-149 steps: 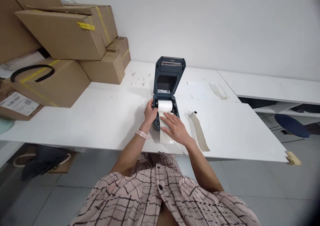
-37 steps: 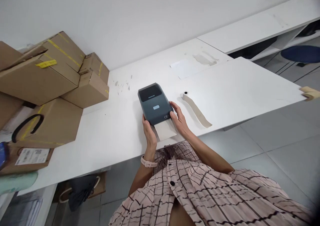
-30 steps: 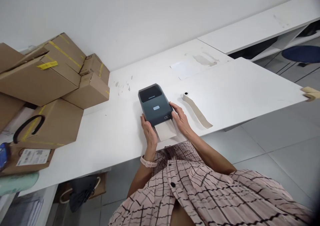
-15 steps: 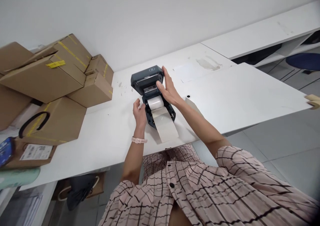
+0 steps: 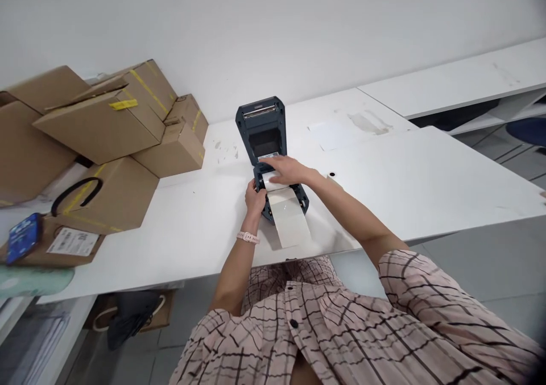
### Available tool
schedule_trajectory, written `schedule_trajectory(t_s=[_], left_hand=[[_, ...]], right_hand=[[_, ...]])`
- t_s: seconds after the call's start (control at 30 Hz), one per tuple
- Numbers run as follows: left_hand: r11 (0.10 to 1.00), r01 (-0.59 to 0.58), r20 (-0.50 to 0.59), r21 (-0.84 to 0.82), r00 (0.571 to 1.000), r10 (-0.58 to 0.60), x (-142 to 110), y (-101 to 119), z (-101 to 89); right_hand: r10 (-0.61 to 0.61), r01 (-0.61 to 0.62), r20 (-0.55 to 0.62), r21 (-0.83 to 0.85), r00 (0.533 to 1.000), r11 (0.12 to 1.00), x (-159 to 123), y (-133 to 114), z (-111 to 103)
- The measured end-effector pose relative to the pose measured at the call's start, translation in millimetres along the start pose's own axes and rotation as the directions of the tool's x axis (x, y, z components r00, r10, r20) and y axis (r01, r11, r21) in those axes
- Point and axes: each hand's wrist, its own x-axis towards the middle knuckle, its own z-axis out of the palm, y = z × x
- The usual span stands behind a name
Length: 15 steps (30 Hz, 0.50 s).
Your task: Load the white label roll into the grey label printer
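Observation:
A dark label printer [image 5: 305, 200] stands on the table with its lid [image 5: 261, 126] raised and tilted back. Inside it lies a roll of white labels [image 5: 269, 181], partly covered by my right hand. A strip of label paper [image 5: 290, 220] runs from the roll over the printer's front edge onto the table. My left hand [image 5: 255, 198] is closed around the printer's left side, thumb at the inner edge near the roll. Above the roll, my right hand [image 5: 288, 170] has its fingers stretched to the left, and the thumb touches the roll.
Cardboard boxes [image 5: 102, 123] are stacked on the left. A phone [image 5: 24, 237] lies on a labelled box near a green roll [image 5: 34, 281]. Right of the printer is a small white roll [image 5: 335, 179], partly behind my forearm. A paper sheet [image 5: 328, 136] lies farther back.
The printer's lid has swung from half raised to wide open. My right hand has left the lid and come down to the label roll. My left hand has closed on the printer's side.

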Motion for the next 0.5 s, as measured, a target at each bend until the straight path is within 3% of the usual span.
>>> schedule_trajectory(t_s=[0.03, 0.1, 0.23, 0.37, 0.5], left_hand=[[1.000, -0.009, -0.001, 0.004, 1.000, 0.009, 1, -1, 0.5], [1.000, -0.021, -0.004, 0.002, 1.000, 0.021, 2, -3, 1.1], [0.999, -0.034, 0.003, -0.015, 0.999, 0.034, 2, -4, 1.7], [0.999, -0.040, 0.001, -0.013, 0.999, 0.040, 3, -5, 1.6], [0.998, -0.068, 0.010, 0.000, 0.998, 0.068, 4, -9, 0.8]], right_hand=[[0.014, -0.008, 0.135, -0.045, 0.991, 0.999, 3, -1, 6], [0.052, -0.018, 0.284, -0.122, 0.958, 0.992, 12, -4, 16], [0.064, -0.020, 0.336, -0.134, 0.940, 0.991, 24, -7, 18], [-0.058, 0.028, 0.308, 0.100, 0.950, 0.995, 10, 1, -9], [-0.208, 0.158, 0.086, 0.400, 0.974, 0.903, -27, 27, -52]])
